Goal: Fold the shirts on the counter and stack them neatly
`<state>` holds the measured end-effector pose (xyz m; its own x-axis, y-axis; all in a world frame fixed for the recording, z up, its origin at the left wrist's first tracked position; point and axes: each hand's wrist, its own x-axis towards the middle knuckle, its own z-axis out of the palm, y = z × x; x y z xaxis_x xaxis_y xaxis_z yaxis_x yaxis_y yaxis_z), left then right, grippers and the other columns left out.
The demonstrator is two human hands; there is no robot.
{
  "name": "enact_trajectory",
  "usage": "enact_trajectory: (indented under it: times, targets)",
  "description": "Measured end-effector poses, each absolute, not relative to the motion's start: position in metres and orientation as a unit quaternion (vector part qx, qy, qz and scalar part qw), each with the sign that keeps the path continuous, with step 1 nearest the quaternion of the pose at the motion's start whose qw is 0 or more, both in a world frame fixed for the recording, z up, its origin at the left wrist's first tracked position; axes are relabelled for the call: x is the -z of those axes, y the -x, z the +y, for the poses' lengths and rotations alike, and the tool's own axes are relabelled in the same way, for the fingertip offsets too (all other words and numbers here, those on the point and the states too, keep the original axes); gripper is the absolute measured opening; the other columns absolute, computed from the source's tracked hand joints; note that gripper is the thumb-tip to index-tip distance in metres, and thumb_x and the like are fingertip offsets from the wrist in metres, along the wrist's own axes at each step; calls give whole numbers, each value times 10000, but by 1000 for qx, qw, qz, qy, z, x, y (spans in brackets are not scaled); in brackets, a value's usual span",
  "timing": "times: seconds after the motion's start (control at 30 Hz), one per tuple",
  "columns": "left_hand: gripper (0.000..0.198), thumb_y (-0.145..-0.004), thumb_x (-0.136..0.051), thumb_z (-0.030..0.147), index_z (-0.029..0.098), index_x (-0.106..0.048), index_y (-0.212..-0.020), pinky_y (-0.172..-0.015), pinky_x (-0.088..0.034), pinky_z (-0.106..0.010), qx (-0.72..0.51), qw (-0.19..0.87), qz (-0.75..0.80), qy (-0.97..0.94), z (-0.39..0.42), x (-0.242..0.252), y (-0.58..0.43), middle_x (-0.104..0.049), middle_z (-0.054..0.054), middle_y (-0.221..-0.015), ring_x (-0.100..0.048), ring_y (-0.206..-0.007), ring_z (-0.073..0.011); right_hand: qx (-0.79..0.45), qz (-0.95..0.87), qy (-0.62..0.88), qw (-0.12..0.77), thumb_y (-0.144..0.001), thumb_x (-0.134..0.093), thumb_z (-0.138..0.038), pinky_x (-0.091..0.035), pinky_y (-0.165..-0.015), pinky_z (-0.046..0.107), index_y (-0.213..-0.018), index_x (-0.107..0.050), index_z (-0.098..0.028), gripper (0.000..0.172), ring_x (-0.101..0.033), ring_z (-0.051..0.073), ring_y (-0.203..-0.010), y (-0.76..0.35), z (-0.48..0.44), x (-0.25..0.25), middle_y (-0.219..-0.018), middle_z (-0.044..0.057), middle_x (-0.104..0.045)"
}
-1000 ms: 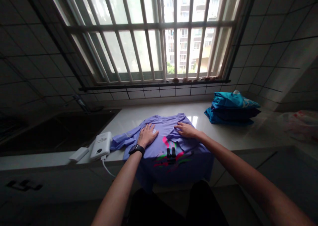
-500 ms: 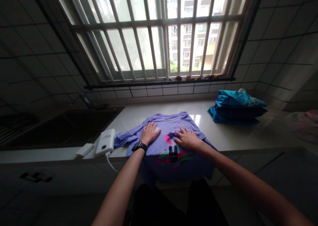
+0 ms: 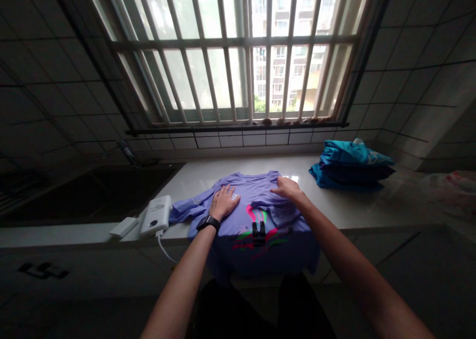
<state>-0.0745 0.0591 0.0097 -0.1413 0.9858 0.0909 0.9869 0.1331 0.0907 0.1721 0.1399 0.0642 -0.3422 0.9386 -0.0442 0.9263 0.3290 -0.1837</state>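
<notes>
A lavender long-sleeved T-shirt [image 3: 256, 230] lies face up on a white stone countertop [image 3: 193, 176], its lower part hanging over the front edge. A pink, green and black print [image 3: 258, 235] marks its front. One sleeve stretches left, and the other is folded inward across the body.

The person's left hand [image 3: 224, 202] presses flat on the shirt's chest beside the collar, its fingers slightly spread. A black wristwatch [image 3: 208, 223] circles that wrist. The right hand [image 3: 287, 187] rests at the far right shoulder of the shirt, just above the folded sleeve. Its fingers [image 3: 282, 182] lie close together against the fabric, and whether they pinch the cloth cannot be told.

Just left of the outstretched sleeve sits a white rectangular power bank [image 3: 155, 216] with a white cable [image 3: 163, 254] trailing over the counter edge, beside a small white block [image 3: 124, 227]. A dark sink [image 3: 130, 185] is set into the counter further left. To the right lies a stack of folded teal clothing [image 3: 351, 165], well apart from the right hand. Behind everything, a barred window [image 3: 238, 51] sits in a tiled wall [image 3: 412, 66].
</notes>
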Motion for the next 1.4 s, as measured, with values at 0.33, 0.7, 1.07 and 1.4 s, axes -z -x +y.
enact_trajectory:
  times: [0.33, 0.7, 1.07, 1.4]
  targets:
    - [619, -989, -376, 454, 150, -450, -1523, -1232, -263, -444, 72, -6, -759, 648, 60, -11, 72, -359, -130, -1644, -299, -1530, -304, -102, -864, 491, 44, -963, -592, -410, -490, -823, 258, -1119, -694, -220, 265, -675, 223, -1018, -201, 146, -52, -1130, 98, -728]
    - [619, -996, -364, 471, 165, -442, -1527, -1228, -261, -441, 71, -2, -756, 650, 59, -10, 72, -366, -119, -1643, -301, -1530, -295, -22, -815, 552, 173, -1026, -403, -231, -437, -903, 341, -1217, -609, -144, 294, -600, 302, -1124, -194, 133, -54, -1235, 197, -625]
    - [616, -1000, -375, 454, 143, -442, -1528, -1226, -271, -440, 69, 5, -755, 652, 59, -9, 72, -362, -134, -1641, -308, -1527, -299, -85, -891, 403, 190, -960, -598, -250, -488, -865, 314, -971, -729, -201, 141, -661, 216, -944, -211, 102, -38, -1002, 78, -708]
    - [623, -1003, -387, 442, 119, -438, -1534, -1234, -263, -426, 75, -6, -757, 649, 58, -12, 70, -357, -150, -1641, -302, -1530, -305, -192, -881, 385, 196, -1020, -456, -282, -449, -1097, 372, -1284, -657, -168, 351, -597, 238, -1278, -199, 112, -34, -1388, 124, -637]
